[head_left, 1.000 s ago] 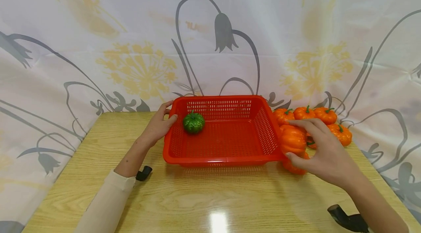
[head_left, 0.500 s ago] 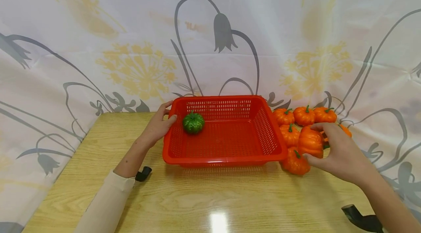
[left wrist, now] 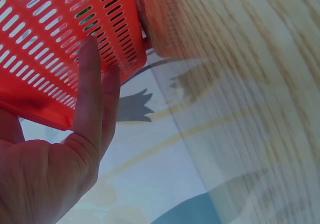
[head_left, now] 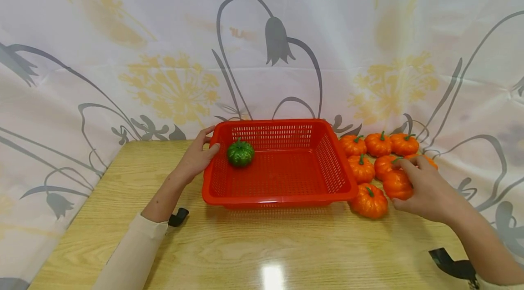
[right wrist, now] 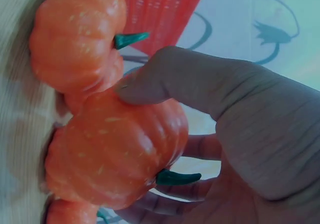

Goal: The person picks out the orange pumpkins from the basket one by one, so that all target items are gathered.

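My left hand [head_left: 198, 157] holds the left end of a red plastic basket [head_left: 278, 200], thumb over the rim. In the left wrist view its fingers [left wrist: 90, 92] lie along the slotted outer wall. Inside the basket, near the left end, sits a small green pumpkin [head_left: 240, 152]. To the basket's right, my right hand [head_left: 430, 192] grips a small orange pumpkin [head_left: 397, 185]. The right wrist view shows the thumb across this ribbed pumpkin [right wrist: 115, 149], the other fingers round its far side, and its green stem pointing toward the palm.
Several orange pumpkins [head_left: 378, 144] stand in rows right of the basket; one [head_left: 369, 201] is nearest the front, close to the basket's corner. A wood-grain table [head_left: 245, 249] lies underneath. Behind it hangs a flower-printed cloth [head_left: 172, 31]. Black wrist mounts [head_left: 178, 217] show at both forearms.
My right hand has carried the orange pumpkin rightward and slightly toward me, away from the basket's right rim, and the pumpkin has tipped in the grip. The left hand and basket stay put.
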### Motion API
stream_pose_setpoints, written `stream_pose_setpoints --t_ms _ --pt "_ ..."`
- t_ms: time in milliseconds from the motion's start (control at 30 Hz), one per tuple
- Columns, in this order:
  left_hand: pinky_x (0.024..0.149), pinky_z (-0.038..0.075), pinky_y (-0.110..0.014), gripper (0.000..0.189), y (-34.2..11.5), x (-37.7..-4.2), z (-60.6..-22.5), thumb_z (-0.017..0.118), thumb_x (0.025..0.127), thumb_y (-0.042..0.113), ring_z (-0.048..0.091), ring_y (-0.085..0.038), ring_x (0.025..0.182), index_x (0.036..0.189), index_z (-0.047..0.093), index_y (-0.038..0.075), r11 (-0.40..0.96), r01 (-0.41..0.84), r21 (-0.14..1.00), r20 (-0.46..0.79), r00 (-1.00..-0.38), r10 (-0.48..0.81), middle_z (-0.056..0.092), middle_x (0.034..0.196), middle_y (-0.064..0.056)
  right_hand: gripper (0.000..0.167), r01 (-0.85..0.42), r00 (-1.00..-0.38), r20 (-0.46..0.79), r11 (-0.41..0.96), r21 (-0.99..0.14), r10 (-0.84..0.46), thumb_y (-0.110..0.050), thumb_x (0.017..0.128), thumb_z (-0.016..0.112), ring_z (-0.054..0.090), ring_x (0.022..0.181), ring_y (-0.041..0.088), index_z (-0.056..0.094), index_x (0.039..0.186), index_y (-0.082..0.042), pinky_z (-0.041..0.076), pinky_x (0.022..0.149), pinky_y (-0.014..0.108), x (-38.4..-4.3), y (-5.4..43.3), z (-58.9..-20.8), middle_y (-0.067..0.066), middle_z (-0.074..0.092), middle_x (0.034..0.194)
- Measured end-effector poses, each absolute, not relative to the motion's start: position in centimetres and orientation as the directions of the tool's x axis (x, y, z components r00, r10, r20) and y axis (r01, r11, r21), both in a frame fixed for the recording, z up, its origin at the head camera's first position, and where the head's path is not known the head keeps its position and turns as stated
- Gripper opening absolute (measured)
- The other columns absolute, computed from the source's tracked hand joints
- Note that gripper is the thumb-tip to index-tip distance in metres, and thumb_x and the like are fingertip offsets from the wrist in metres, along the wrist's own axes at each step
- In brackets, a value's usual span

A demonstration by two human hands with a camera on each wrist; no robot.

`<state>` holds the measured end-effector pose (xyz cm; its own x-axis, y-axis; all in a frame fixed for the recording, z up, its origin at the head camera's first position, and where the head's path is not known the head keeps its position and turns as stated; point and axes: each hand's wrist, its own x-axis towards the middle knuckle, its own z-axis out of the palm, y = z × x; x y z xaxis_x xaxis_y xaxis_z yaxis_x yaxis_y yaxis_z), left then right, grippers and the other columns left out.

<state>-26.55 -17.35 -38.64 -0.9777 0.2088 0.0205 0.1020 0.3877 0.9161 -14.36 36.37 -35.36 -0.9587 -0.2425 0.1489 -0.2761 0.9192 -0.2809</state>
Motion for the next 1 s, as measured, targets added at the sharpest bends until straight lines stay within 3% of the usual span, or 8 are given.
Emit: stream_pose_setpoints --t_ms 267,467,667,1000 --pt "0.084 0.066 -0.045 0.066 -17.4 -26.6 -38.7 0.05 0.112 0.02 0.069 -0.044 0.116 0.171 0.019 0.016 0.39 0.089 0.917 0.01 -0.98 0.2 0.046 0.149 -0.026 0.067 -0.307 -0.943 0.186 0.935 -0.179 -0.274 -0.024 0.064 0.097 0.055 0.085 0.041 0.061 0.114 0.002 0.051 0.074 0.055 -14.9 37.4 -36.6 0.028 0.05 0.104" --pt "0.085 0.065 -0.046 0.066 -17.4 -26.7 -38.8 0.05 0.112 0.021 0.068 -0.043 0.117 0.171 0.02 0.017 0.391 0.082 0.916 0.004 -0.98 0.197 0.046 0.15 -0.024 0.069 -0.295 -0.953 0.118 0.943 -0.152 -0.279 -0.02 0.058 0.094 0.057 0.084 0.045 0.056 0.11 0.004 0.051 0.074 0.06 -15.3 37.9 -37.2 0.028 0.051 0.101" --pt "0.084 0.066 -0.046 0.066 -17.5 -26.7 -38.7 0.05 0.113 0.021 0.069 -0.044 0.115 0.171 0.02 0.017 0.393 0.092 0.915 0.012 -0.979 0.201 0.047 0.148 -0.025 0.07 -0.31 -0.949 0.103 0.942 -0.127 -0.299 -0.018 0.052 0.092 0.054 0.079 0.039 0.05 0.103 0.004 0.047 0.071 0.054 -15.6 38.0 -38.0 0.023 0.048 0.094" --pt "0.083 0.066 -0.046 0.066 -17.4 -26.7 -38.6 0.05 0.112 0.021 0.069 -0.044 0.115 0.171 0.019 0.017 0.397 0.085 0.914 0.004 -0.98 0.201 0.046 0.15 -0.025 0.072 -0.273 -0.962 0.059 0.952 -0.137 -0.267 -0.019 0.059 0.094 0.054 0.085 0.048 0.053 0.113 0.006 0.05 0.075 0.062 -15.5 37.8 -37.7 0.032 0.047 0.102"
